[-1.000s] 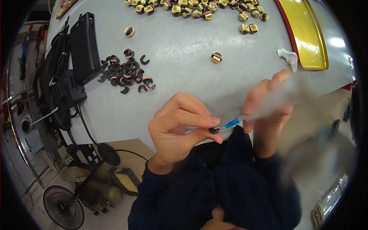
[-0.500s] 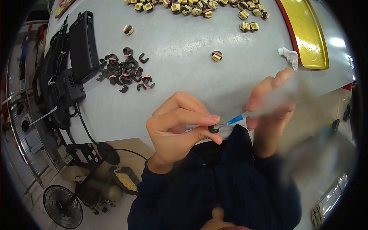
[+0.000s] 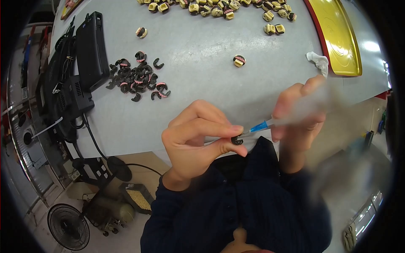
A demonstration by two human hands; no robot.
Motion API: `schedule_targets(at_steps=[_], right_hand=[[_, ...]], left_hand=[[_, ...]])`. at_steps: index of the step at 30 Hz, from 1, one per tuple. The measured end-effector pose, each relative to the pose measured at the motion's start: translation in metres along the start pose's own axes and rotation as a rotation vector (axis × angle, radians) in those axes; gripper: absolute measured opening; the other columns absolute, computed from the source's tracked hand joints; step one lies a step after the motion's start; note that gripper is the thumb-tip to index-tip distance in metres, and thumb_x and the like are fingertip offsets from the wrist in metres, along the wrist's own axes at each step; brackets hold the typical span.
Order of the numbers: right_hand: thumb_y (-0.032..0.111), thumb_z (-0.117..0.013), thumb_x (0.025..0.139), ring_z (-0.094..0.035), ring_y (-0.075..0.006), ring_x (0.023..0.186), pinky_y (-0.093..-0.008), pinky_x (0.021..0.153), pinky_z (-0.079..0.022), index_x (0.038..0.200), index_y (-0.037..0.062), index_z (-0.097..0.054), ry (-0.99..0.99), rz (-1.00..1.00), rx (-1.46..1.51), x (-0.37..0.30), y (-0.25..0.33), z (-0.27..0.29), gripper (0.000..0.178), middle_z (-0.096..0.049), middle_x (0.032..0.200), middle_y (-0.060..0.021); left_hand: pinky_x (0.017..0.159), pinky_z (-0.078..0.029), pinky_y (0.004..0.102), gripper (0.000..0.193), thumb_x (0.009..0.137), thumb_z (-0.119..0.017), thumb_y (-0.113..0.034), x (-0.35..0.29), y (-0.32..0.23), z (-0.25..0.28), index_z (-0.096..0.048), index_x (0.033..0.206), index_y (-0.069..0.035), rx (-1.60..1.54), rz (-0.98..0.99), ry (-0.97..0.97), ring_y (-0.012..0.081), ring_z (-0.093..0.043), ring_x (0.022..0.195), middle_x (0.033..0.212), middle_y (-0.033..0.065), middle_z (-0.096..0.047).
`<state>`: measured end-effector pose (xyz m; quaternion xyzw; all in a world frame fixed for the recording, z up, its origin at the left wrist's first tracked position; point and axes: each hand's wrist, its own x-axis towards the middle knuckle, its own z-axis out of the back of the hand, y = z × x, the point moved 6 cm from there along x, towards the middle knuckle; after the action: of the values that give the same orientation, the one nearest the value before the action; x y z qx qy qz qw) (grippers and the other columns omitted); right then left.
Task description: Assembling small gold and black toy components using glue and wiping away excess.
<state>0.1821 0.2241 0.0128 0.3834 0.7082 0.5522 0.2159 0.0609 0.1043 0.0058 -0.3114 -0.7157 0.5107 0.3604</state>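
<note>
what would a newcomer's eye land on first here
Probably the shiny gold tray with a red edge, upper right. Then the blue tapered tip of the translucent tool in the right hand, aimed at the small curved black piece pinched in the left hand, lower centre.

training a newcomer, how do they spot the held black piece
At the near edge of the gray table, find the left hand. Pinched in its grip, near the blue needle hub, is a curved black piece; unlike the loose black pieces piled farther left, it is held.
</note>
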Motion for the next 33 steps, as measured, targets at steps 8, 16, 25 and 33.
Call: schedule_targets(at_steps=[8,16,25,33], right_hand=[[0.048,-0.046,0.090,-0.051,-0.0129,0.046,-0.0213,0.043,-0.044,0.104,0.0056,-0.034,0.004,0.056,0.074,0.005,-0.006,0.013,0.046,-0.062,0.077,-0.0221],[0.003,-0.063,0.083,-0.058,-0.0179,0.086,-0.0276,0.078,-0.048,0.104,0.0035,-0.040,-0.080,0.181,-0.247,0.019,0.020,0.025,0.031,-0.055,0.103,-0.0202],[-0.004,-0.071,0.070,-0.056,-0.0188,0.103,-0.0297,0.086,-0.043,0.104,0.0024,-0.050,0.067,0.178,-0.809,0.044,0.020,0.039,0.040,-0.059,0.106,-0.0106],[0.007,-0.050,0.092,-0.056,-0.0140,0.083,-0.0269,0.078,-0.046,0.097,-0.0043,-0.057,-0.106,0.419,-0.864,0.082,0.063,0.091,0.014,-0.060,0.098,-0.0115]], left_hand=[[0.060,-0.045,0.0234,0.033,0.055,-0.082,0.003,0.000,0.003,0.003,-0.068,0.084,0.000,-0.087,-0.005,-0.010,0.0137,-0.055,0.071,0.080,0.0065,-0.058],[0.064,-0.043,0.0247,0.033,0.056,-0.080,0.007,-0.001,0.004,0.009,-0.066,0.085,0.002,-0.263,0.054,-0.022,0.0141,-0.051,0.074,0.082,0.0069,-0.054],[0.067,-0.042,0.0258,0.034,0.058,-0.076,0.013,-0.001,0.003,0.009,-0.064,0.088,0.001,-0.285,0.050,0.007,0.0146,-0.051,0.075,0.084,0.0077,-0.053],[0.065,-0.043,0.0244,0.032,0.061,-0.072,0.016,0.000,0.001,0.009,-0.063,0.089,0.002,-0.315,0.072,0.038,0.0124,-0.050,0.074,0.086,0.0081,-0.052]])
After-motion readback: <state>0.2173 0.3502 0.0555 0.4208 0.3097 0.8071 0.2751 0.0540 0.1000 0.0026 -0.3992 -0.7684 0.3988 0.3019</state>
